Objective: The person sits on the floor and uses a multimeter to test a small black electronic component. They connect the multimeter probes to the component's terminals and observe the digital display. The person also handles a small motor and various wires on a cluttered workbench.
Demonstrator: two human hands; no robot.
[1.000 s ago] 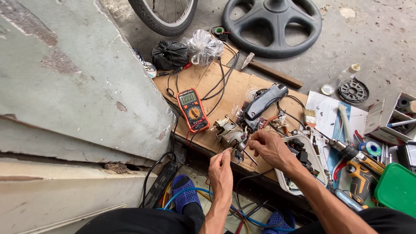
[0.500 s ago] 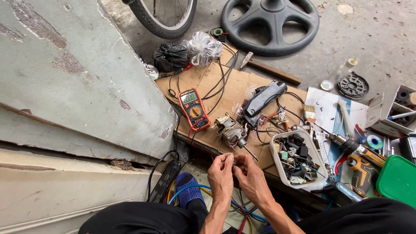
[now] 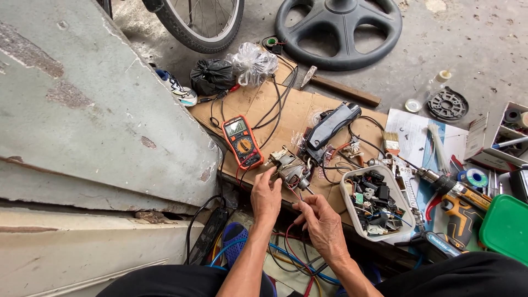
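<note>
A small electric motor (image 3: 290,168) with bare windings lies on a cardboard sheet (image 3: 286,113), near its front edge. My left hand (image 3: 266,196) reaches up to the motor and grips its near end with the fingertips. My right hand (image 3: 323,224) is just below and to the right, pinching a thin red wire (image 3: 297,196) that runs up to the motor. An orange and black multimeter (image 3: 240,142) lies face up left of the motor, with its leads trailing across the cardboard. A long black tool housing (image 3: 330,127) lies just behind the motor.
A white tray (image 3: 348,210) of small dark parts sits right of my hands, beside a cordless drill (image 3: 457,202) and a green lid (image 3: 507,226). A hammer (image 3: 341,88), a black wheel-shaped base (image 3: 338,30), a bicycle wheel (image 3: 204,25) and plastic bags (image 3: 231,70) lie behind. A grey slab (image 3: 93,110) fills the left.
My right hand pulled back from the motor toward me and met my left hand. My left hand has now gone up to the motor while the right stays low on the wire.
</note>
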